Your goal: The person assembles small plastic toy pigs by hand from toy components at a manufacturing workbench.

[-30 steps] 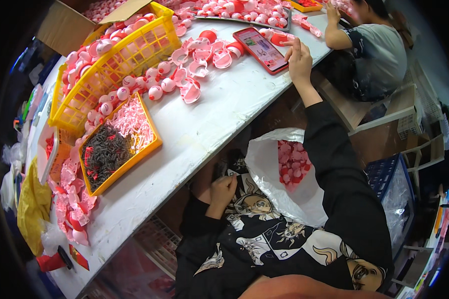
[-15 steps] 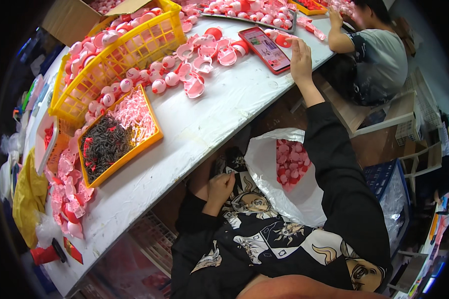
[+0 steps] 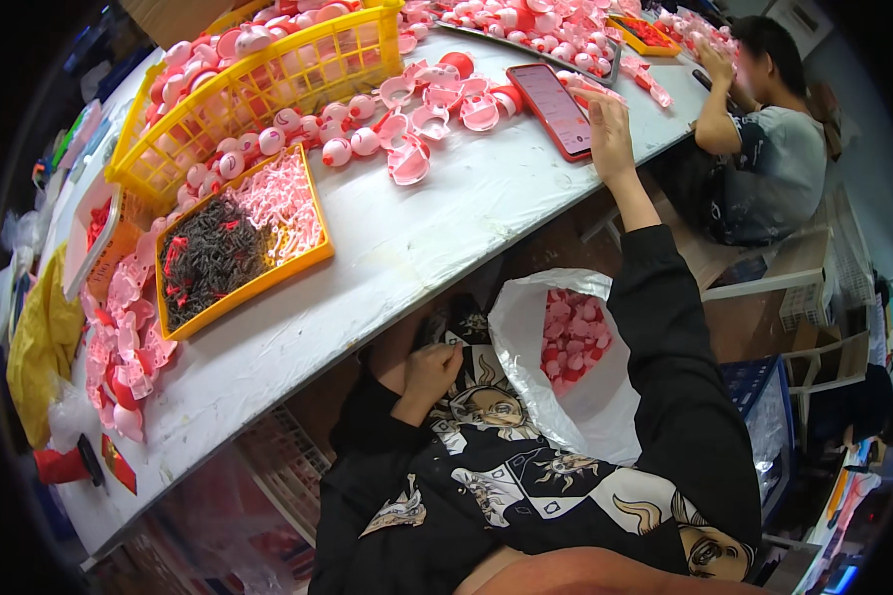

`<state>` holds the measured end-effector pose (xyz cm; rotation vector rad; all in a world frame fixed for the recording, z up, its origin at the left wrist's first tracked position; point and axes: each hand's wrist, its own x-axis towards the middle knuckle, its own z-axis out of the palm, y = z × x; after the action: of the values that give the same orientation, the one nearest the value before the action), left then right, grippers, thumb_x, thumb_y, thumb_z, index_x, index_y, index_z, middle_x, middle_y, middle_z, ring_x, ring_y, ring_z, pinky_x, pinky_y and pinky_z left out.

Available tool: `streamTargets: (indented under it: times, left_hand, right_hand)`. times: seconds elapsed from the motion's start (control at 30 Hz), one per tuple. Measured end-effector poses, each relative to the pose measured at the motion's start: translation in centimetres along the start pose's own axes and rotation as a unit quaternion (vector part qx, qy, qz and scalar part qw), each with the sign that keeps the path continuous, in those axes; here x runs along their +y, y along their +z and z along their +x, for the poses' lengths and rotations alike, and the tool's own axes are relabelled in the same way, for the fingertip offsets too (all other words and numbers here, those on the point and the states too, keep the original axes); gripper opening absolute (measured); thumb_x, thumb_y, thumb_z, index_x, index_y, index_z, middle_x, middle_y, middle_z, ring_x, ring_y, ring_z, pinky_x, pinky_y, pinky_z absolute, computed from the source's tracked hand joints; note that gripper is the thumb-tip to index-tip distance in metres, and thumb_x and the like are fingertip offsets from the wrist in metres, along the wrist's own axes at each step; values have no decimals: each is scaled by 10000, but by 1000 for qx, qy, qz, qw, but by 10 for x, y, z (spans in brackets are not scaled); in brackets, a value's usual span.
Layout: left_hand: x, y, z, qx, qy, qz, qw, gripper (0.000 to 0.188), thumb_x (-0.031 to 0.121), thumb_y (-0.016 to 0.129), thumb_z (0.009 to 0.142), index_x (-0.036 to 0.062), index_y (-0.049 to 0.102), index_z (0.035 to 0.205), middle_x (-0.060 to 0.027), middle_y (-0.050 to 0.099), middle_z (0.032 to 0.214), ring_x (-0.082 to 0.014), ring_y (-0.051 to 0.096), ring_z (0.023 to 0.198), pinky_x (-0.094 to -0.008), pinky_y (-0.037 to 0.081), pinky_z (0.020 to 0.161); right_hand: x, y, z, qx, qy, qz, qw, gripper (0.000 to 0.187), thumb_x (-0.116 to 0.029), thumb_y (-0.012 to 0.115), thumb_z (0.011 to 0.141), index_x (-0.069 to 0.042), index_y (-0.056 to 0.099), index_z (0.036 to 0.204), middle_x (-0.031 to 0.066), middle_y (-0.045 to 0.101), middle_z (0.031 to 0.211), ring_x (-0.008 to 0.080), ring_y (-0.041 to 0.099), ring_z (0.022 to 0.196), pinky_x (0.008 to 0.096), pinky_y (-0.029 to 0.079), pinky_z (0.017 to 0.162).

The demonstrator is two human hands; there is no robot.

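Observation:
A phone (image 3: 554, 111) in a red case lies face up on the table, its screen lit with a mostly pale page. My right hand (image 3: 611, 137) is beside its right edge, fingers stretched out and raised over the screen's side; it grips nothing. Above my lap, my left hand (image 3: 431, 379) is curled into a fist, with nothing showing in it. Between my right arm and body stands an open white bag (image 3: 526, 342) holding many small pink and red pieces (image 3: 574, 337).
A yellow basket (image 3: 268, 84) heaped with pink and red parts stands on the white table (image 3: 397, 248). Closer sits a yellow tray (image 3: 243, 285) of black and pink small pieces. Loose pink shells (image 3: 407, 159) lie near the phone. Another person (image 3: 769, 149) sits at the right.
The phone's screen has gone from a colourful page to a paler one. My right hand stays beside the phone, and my left fist is unchanged. The whole view has shifted slightly.

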<state>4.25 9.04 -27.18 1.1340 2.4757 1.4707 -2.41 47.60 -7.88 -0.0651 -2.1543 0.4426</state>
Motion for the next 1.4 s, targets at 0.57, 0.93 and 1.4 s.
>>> streamTargets:
  times: [0.57, 0.93, 1.4]
  left_hand:
    - [1, 1, 3, 19, 29, 5, 999, 303, 115, 649, 837, 20, 552, 566, -126, 556, 574, -300, 568, 514, -389, 435, 484]
    - [1, 0, 1, 16, 11, -3, 1000, 304, 124, 650, 846, 1, 545, 588, -156, 541, 578, -323, 549, 513, -402, 411, 484]
    - [-4, 2, 0, 14, 15, 5, 1000, 294, 124, 653, 839, 28, 554, 580, -138, 564, 582, -312, 569, 524, -399, 435, 492]
  right_hand:
    - [6, 0, -2, 29, -9, 9, 1000, 436, -407, 345, 1018, -112, 658, 1089, 101, 616, 1098, 288, 503, 1085, 372, 348, 985]
    - [-1, 2, -2, -7, -1, -21, 1000, 492, -457, 303, 1015, -142, 672, 1103, 127, 596, 1108, 301, 480, 1117, 402, 336, 1013]
    - [6, 3, -4, 29, 42, -27, 998, 521, -458, 362, 1002, -25, 623, 876, 128, 592, 1068, 309, 496, 1070, 400, 371, 959]
